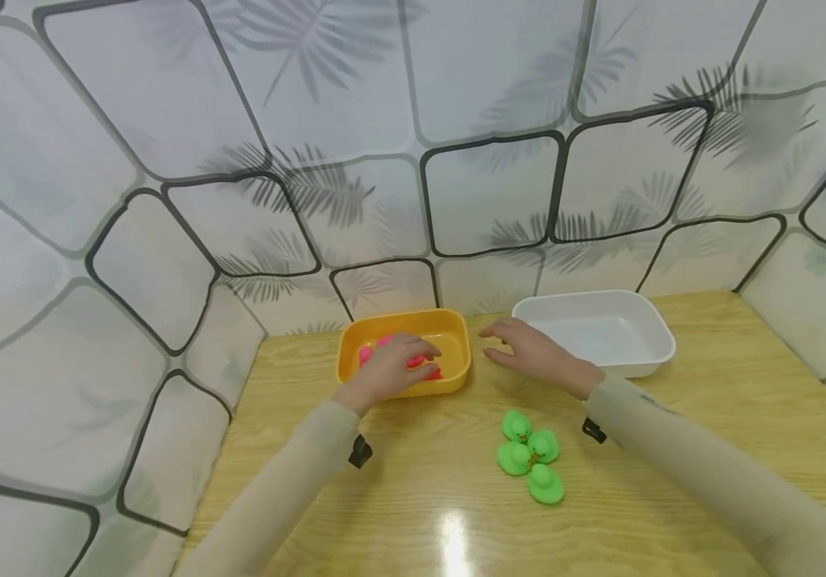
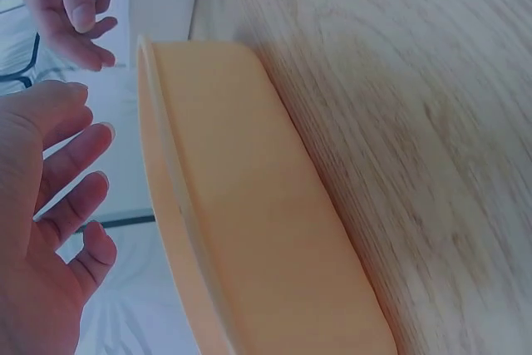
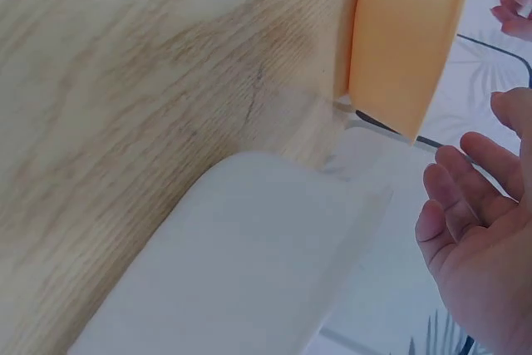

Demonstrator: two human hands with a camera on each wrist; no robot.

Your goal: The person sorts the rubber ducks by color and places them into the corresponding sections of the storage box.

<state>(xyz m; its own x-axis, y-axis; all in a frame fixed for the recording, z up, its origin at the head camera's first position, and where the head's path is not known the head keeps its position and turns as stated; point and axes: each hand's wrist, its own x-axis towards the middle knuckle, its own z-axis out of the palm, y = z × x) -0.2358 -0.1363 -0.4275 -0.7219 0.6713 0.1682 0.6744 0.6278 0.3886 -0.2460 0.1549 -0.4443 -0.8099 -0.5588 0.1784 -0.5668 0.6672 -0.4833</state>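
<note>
Left hand [image 1: 392,365]: up over the orange bin [image 1: 453,383], centre of the frame, fingers loosely bent and a little apart, nothing in them. In the left wrist view they hang above the rim, clear of it!

Pink toys [image 1: 365,355]: there they are, inside the orange bin, partly hidden behind that left hand; too covered for a sure count.

Right hand [image 1: 533,350]: just right of centre, in the gap between the bins, thumb and fingertips parted, also holding nothing. The right wrist view shows the fingers softly curved, touching neither bin.

White bin [image 1: 603,324]: right of centre, its left end behind the right hand in the head view.

Green ducks [image 1: 544,445]: four of them, huddled close on the table [image 1: 384,489], lower right of centre, no hand on any.

Hands over bins: this looks like a poised reach, both hands ready and no grip taken.

Next grip: a pick from the orange bin would call for the left fingers to dip inside the rim and pinch one pink toy without nudging its neighbours; a duck would call for the right hand to drop toward the lower frame.
</note>
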